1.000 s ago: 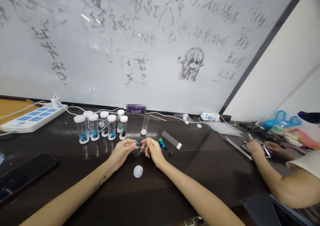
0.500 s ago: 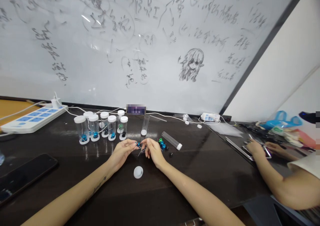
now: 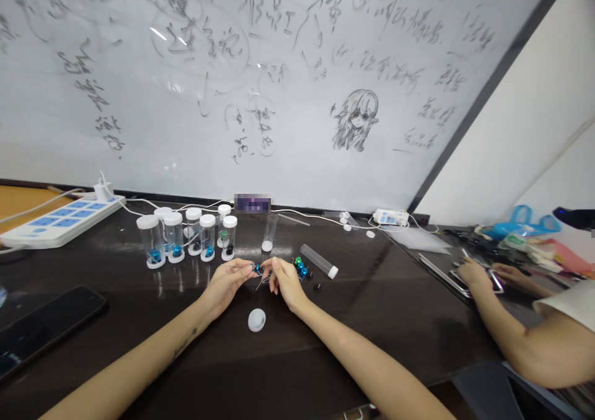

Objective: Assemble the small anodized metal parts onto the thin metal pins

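Observation:
My left hand (image 3: 231,285) pinches a small blue motor (image 3: 256,268) between thumb and fingertips. Thin wires (image 3: 261,282) trail from it towards my right hand (image 3: 284,282), whose fingers are bent and closed around them, partly hiding the grip. Just beyond the right hand lies a small pile of blue and green motors (image 3: 301,267). A little black part (image 3: 317,287) sits beside the pile. Nearer to me, a round white cap (image 3: 256,320) rests on the dark table between my forearms.
Several clear tubes with white caps (image 3: 173,237), holding small parts, stand at the back left. One clear tube (image 3: 270,233) stands behind my hands; another (image 3: 318,261) lies to the right. A power strip (image 3: 65,222) and a phone (image 3: 51,327) are left. A co-worker's hand (image 3: 474,274) works at right.

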Demonstrator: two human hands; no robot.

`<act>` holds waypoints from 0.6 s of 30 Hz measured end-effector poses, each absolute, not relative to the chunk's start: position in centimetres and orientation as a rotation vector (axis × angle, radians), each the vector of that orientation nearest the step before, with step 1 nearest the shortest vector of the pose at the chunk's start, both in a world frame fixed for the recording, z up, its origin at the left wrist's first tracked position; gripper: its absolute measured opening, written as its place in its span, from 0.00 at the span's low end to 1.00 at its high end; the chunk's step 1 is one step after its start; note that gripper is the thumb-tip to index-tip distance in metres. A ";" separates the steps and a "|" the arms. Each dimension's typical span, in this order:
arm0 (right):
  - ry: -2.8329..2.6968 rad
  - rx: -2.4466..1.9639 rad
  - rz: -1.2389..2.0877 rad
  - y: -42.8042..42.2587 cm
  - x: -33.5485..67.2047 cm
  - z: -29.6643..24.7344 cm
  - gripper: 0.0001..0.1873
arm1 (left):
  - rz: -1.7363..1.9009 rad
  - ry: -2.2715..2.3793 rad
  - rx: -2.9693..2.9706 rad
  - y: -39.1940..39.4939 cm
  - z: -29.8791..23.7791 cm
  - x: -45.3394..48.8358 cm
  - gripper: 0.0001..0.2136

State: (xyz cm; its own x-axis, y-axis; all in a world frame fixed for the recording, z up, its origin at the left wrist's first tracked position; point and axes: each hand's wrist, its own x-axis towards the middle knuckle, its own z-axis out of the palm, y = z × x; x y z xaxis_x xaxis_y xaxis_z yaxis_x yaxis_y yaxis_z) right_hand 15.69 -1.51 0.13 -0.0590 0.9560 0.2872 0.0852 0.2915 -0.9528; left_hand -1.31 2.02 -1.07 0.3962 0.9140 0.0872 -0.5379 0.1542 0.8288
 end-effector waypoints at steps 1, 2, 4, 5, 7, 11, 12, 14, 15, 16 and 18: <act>-1.434 -1.029 0.975 -1.5 15.7 0.1 0.24 | 1.105 0.502 0.914 2.0 -1.1 -1.3 0.05; -1.433 -1.024 0.974 -1.5 15.7 0.1 0.23 | 1.106 0.504 0.911 2.0 -1.1 -1.3 0.05; -1.431 -1.012 0.970 -1.5 15.7 0.1 0.23 | 1.110 0.507 0.908 2.0 -1.2 -1.3 0.06; -1.431 -1.008 0.971 -1.5 15.7 0.1 0.23 | 1.111 0.507 0.909 2.0 -1.2 -1.2 0.06; -1.434 -1.008 0.975 -1.5 15.7 0.1 0.22 | 1.113 0.508 0.910 2.0 -1.1 -1.2 0.06; -1.418 -1.023 0.983 -1.4 15.6 0.0 0.24 | 1.110 0.516 0.898 2.0 -1.0 -1.3 0.06; -1.416 -1.022 0.984 -1.4 15.6 0.0 0.24 | 1.109 0.517 0.896 1.9 -1.0 -1.3 0.06; -1.418 -1.017 0.984 -1.4 15.7 -0.1 0.23 | 1.110 0.516 0.895 1.9 -1.0 -1.3 0.06; -1.419 -1.015 0.984 -1.4 15.7 -0.1 0.23 | 1.111 0.515 0.894 1.9 -1.0 -1.3 0.06; -1.419 -1.016 0.986 -1.3 15.7 -0.2 0.23 | 1.111 0.514 0.893 1.9 -1.0 -1.3 0.06; -1.414 -1.023 0.996 -1.2 15.7 -0.3 0.24 | 1.111 0.512 0.893 1.9 -1.1 -1.3 0.06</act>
State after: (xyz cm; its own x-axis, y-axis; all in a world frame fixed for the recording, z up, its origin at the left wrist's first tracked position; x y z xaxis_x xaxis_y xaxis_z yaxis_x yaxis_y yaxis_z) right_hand 15.68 -1.19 -0.30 -0.0554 0.9591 0.2775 0.0615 0.2806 -0.9578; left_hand -1.26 1.87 -1.09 0.3847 0.9203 0.0708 -0.5439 0.1641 0.8229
